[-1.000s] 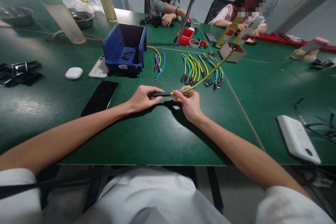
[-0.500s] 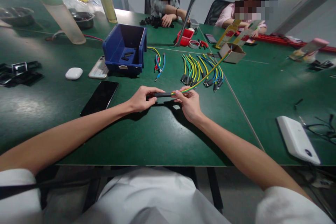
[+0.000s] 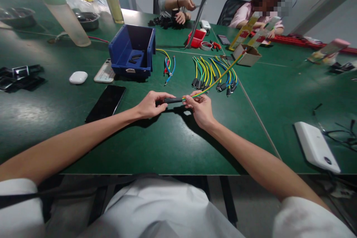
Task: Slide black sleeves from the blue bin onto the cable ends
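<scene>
My left hand [image 3: 152, 105] pinches the far end of a black sleeve [image 3: 173, 100], held level just above the green table [image 3: 178, 145]. Fingers of my right hand [image 3: 201, 109] close on a yellow-green wire [image 3: 220, 78] where it meets the sleeve. The wire slants up to the right, its bare tip near a small cardboard box [image 3: 248, 56]. Behind my hands lies a row of short yellow, green and blue wires [image 3: 208, 72] with black ends. A few more wires [image 3: 170, 67] lie beside a blue bin [image 3: 132, 52] that holds small black pieces.
A black phone [image 3: 106, 103], another phone [image 3: 105, 72] and a white case [image 3: 78, 77] lie at the left. A white power bank [image 3: 317, 147] is at the right. Across the table are a red bin [image 3: 196, 38], bottles [image 3: 113, 3] and two people.
My hands have barely moved and keep their hold on the sleeve and wire. Across the table, one person has raised a hand off the tabletop, and a white object there now shows more fully.
</scene>
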`<state>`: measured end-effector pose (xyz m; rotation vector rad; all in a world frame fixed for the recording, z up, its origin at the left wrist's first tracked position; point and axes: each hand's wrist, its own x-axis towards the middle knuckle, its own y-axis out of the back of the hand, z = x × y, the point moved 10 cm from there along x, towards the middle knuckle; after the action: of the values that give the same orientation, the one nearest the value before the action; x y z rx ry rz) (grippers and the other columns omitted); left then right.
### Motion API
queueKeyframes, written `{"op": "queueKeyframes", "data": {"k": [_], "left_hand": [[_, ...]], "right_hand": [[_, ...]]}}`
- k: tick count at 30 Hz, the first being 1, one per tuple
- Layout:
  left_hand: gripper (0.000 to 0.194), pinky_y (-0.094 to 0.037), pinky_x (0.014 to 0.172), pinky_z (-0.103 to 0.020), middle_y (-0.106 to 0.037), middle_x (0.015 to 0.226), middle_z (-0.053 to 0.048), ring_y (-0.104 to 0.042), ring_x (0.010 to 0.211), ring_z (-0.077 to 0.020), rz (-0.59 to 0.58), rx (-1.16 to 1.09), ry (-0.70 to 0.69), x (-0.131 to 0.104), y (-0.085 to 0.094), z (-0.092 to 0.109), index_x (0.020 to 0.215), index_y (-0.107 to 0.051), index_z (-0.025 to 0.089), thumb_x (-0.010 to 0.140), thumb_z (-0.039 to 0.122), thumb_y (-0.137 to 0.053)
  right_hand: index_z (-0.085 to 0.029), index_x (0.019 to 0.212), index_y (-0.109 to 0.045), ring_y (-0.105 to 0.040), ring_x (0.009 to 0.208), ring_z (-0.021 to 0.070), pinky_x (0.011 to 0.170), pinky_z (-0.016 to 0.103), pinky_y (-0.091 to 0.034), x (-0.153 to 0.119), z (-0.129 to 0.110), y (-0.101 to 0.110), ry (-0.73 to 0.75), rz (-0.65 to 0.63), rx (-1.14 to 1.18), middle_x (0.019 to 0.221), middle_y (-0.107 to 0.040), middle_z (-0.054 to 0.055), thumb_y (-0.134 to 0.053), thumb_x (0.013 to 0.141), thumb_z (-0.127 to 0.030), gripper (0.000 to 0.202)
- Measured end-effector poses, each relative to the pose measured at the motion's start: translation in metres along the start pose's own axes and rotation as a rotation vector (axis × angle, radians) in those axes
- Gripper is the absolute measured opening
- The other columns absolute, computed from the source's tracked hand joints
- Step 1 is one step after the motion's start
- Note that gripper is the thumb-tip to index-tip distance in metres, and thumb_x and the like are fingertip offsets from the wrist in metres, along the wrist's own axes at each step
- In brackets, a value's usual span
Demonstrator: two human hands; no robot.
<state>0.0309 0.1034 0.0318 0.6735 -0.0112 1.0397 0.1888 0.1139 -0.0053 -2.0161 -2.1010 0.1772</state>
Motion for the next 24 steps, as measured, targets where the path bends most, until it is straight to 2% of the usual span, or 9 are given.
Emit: {"op": "queueKeyframes", "data": {"k": [8, 24], "left_hand": [[0.039, -0.039, 0.051, -0.019, -0.063, 0.068, -0.001, -0.050, 0.054, -0.0088, -0.022, 0.051, 0.001, -0.0005, -0.0019, 0.0016, 0.114, -0.068, 0.011, 0.077, 0.016, -0.057], [0.039, -0.036, 0.051, -0.019, -0.063, 0.067, -0.002, -0.048, 0.053, -0.0083, -0.040, 0.055, 0.032, 0.0000, -0.0034, -0.0020, 0.115, -0.068, 0.010, 0.079, 0.019, -0.056]], "right_hand": [[-0.021, 0.082, -0.054, -0.062, 0.053, 0.0094, 0.051, 0.020, -0.049, -0.0009, 0.0011, -0.0005, -0.023, -0.004, 0.016, 0.075, -0.069, -0.003, -0.082, 0.068, -0.037, 0.035], [-0.020, 0.080, -0.058, -0.062, 0.051, 0.0090, 0.049, 0.018, -0.048, -0.0009, 0.0019, -0.0007, -0.033, 0.002, 0.009, 0.068, -0.067, -0.003, -0.084, 0.066, -0.034, 0.033]]}}
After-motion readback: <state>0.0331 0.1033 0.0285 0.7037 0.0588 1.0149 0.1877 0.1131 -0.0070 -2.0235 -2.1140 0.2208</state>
